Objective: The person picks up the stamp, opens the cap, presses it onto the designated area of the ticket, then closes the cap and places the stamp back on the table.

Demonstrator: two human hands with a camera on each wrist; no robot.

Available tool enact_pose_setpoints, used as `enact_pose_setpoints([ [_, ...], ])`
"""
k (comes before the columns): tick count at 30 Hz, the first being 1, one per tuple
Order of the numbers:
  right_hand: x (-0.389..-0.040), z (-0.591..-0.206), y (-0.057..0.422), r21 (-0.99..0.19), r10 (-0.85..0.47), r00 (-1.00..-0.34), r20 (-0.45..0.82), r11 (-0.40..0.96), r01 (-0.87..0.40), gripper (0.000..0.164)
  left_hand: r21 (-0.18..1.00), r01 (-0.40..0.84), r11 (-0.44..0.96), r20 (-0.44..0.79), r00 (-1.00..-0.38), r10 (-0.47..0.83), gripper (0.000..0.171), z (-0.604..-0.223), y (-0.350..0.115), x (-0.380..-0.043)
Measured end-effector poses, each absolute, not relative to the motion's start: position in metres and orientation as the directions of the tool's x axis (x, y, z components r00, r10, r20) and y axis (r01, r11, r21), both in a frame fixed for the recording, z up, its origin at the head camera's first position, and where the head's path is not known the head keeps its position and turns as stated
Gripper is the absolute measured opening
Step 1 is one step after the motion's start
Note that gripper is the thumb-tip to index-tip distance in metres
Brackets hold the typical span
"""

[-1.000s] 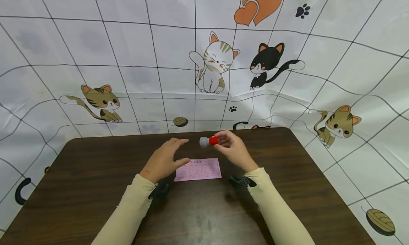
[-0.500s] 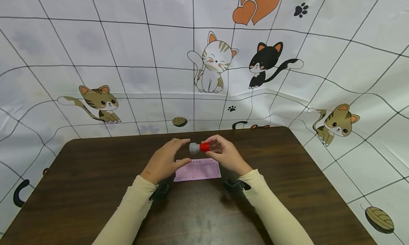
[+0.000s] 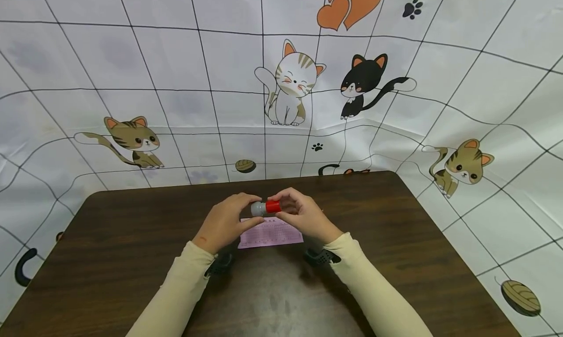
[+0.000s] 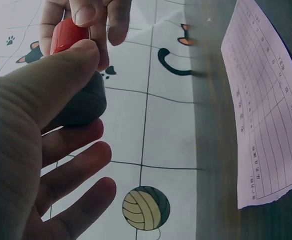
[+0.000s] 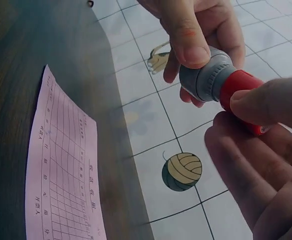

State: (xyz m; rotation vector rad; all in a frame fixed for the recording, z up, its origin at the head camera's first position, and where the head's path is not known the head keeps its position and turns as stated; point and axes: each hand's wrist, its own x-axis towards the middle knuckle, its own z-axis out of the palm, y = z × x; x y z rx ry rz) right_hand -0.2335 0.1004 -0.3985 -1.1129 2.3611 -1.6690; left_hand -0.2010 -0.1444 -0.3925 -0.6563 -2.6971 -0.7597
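A small round stamp (image 3: pixel 259 209) with a bulbous grey end and a red cylindrical end is held level above the table between both hands. My left hand (image 3: pixel 226 222) pinches its grey end (image 5: pixel 205 75) with thumb and fingers. My right hand (image 3: pixel 305 215) grips the red end (image 4: pixel 68 36) from the other side, thumb in front. In the left wrist view, the left hand's lower fingers (image 4: pixel 81 200) are spread apart from the stamp. A pink printed form (image 3: pixel 270 233) lies flat on the table just below and nearer than the stamp.
The brown wooden table (image 3: pixel 145 259) reaches back to a white wall sheet (image 3: pixel 184 107) with a grid and cartoon cats. Dark wrist straps (image 3: pixel 220 266) show below both sleeves.
My right hand has moved left and slightly nearer, bringing the stamp to my left hand. The left hand has taken hold of the grey end, while the form stays in place.
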Motion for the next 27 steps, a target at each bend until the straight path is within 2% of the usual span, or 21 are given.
enact_pose_setpoints([
  [7, -0.231, -0.396, 0.097, -0.728, -0.585, -0.721, 0.372, 0.298, -0.617, 0.052, 0.377, 0.520, 0.766, 0.425, -0.832, 0.356, 0.050, -0.389, -0.143, -0.200],
  [16, -0.223, -0.392, 0.095, -0.481, -0.563, -0.695, 0.446, 0.505, -0.717, 0.043, 0.325, 0.564, 0.759, 0.503, -0.783, 0.366, 0.053, -0.389, -0.144, -0.199],
  [22, -0.223, -0.391, 0.097, -0.425, -0.568, -0.676, 0.470, 0.525, -0.737, 0.038, 0.369, 0.538, 0.758, 0.472, -0.811, 0.346, 0.061, -0.389, -0.142, -0.197],
  [27, -0.224, -0.392, 0.098, -0.413, -0.562, -0.666, 0.490, 0.523, -0.745, 0.038, 0.359, 0.558, 0.748, 0.488, -0.795, 0.359, 0.052, -0.390, -0.143, -0.198],
])
